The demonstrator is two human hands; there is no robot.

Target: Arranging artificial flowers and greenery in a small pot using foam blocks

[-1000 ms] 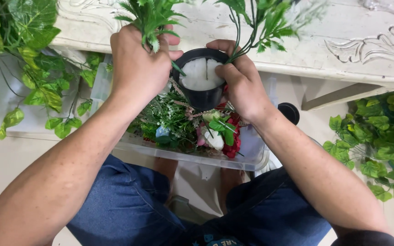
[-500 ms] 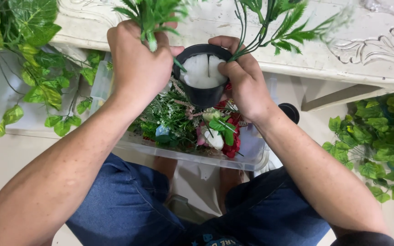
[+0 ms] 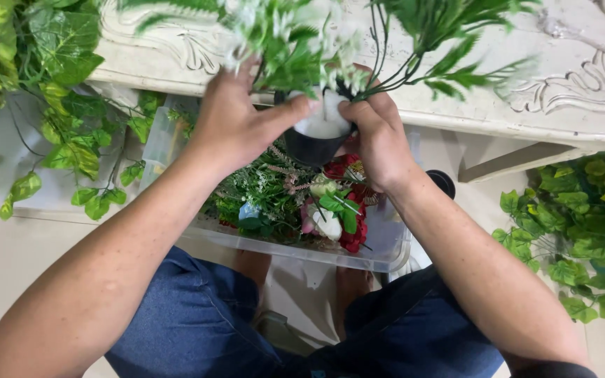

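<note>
Trailing ivy vines (image 3: 71, 133) are seen far left, under the carved white table (image 3: 456, 91). A small black pot (image 3: 314, 143) w/ white filler is held betw. both hands, just above a clear plastic bin (image 3: 379, 248) of fake flowers. Left hand (image 3: 236, 126) is closed on a white-flecked green sprig (image 3: 281, 42) at the pot's rim; right hand (image 3: 379, 136) is clasped round the pot's side by leafy stems (image 3: 449, 49). More ivy (image 3: 582, 224) lies far right.
</note>
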